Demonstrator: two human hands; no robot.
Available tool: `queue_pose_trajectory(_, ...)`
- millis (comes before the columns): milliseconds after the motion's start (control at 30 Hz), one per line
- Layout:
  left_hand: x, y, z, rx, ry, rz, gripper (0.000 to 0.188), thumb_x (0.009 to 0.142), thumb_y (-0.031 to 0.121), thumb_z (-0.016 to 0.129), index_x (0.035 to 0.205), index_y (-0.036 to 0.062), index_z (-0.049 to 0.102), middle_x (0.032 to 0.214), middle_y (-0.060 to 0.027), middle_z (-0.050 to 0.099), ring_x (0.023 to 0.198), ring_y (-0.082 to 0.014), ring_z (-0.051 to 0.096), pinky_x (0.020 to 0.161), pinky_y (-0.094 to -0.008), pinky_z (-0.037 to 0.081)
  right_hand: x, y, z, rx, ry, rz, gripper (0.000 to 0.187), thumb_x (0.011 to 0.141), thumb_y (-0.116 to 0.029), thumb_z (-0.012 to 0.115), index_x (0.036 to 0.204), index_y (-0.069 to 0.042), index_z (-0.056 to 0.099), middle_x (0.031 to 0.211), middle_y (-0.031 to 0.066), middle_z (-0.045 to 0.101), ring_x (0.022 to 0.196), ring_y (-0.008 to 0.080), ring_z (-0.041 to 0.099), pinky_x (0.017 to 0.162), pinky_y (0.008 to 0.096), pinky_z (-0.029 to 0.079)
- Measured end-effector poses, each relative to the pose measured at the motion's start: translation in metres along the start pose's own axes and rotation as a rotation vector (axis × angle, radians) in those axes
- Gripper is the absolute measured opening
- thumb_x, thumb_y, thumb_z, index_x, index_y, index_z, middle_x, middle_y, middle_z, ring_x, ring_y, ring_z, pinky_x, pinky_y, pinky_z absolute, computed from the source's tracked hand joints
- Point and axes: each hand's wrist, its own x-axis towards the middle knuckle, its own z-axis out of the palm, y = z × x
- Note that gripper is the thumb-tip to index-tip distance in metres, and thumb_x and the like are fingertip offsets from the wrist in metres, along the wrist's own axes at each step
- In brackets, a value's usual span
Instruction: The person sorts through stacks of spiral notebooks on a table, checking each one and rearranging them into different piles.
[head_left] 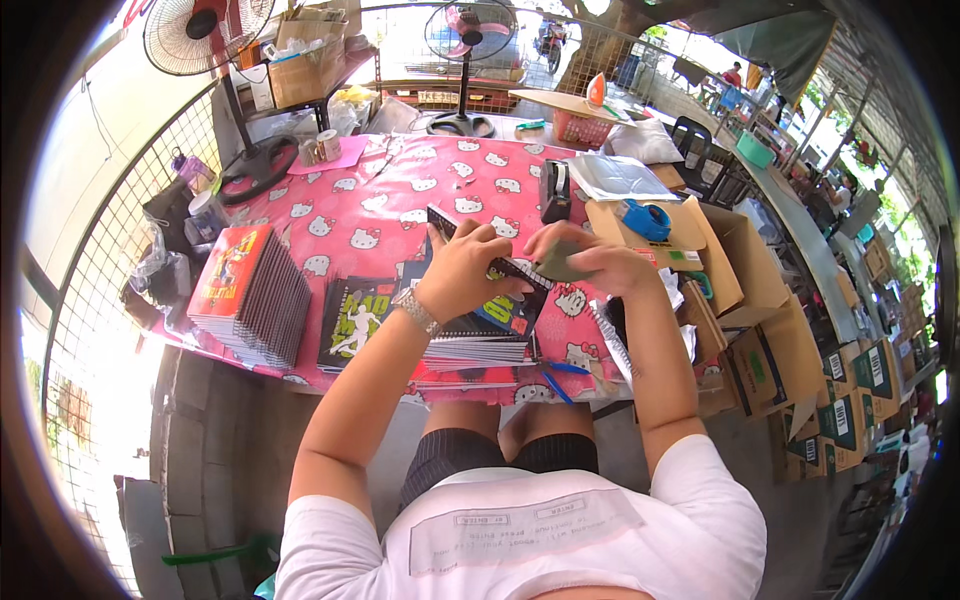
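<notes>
Over the stack in front of me, my left hand (462, 270) is closed round a dark spiral-bound notebook (525, 272), tilted so its bound edge shows. Close beside it on the right, the fingers of my right hand (612, 265) pinch a flat grey-green piece (565, 262), slightly blurred, at the notebook's end. Whether that piece touches the binding, I cannot tell. Below my hands lies a stack of dark spiral notebooks (475, 350). A black notebook with a white figure and green lettering (352, 322) rests left of it.
A tall stack of red-covered spiral notebooks (236, 285) stands at the left. Blue pens (558, 386) lie near the front edge. At the right are a black tape dispenser (555, 192), a blue tape dispenser (645, 220) and open cardboard boxes (745, 265). Fans stand behind the pink-covered table (390, 190).
</notes>
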Motion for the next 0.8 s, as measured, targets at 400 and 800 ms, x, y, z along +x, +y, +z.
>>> queue_pose_trajectory(400,-0.004,-0.004,0.000,-0.075,-0.001,-0.021,0.050,0.070,0.050,0.085,0.098,0.0129,0.065,0.101,0.0003,0.061,0.114,-0.0272,0.053,0.103,-0.0746,0.027,0.021,0.000,0.004,-0.091,-0.074,-0.048,0.034,0.089,-0.022,0.067,0.121,-0.010,0.063,0.115,0.0040,0.056,0.102,0.0129,0.055,0.088,0.0270,0.045)
queue_pose_trajectory(800,-0.001,-0.001,0.004,-0.112,-0.027,-0.090,0.057,0.067,0.049,0.088,0.104,0.0132,0.062,0.108,-0.0010,0.064,0.117,-0.0278,0.054,0.105,-0.0716,0.029,0.027,0.003,-0.002,0.203,-0.014,-0.017,0.040,0.088,-0.026,0.072,0.122,-0.008,0.062,0.116,0.0043,0.064,0.109,0.0140,0.063,0.098,0.0284,0.047)
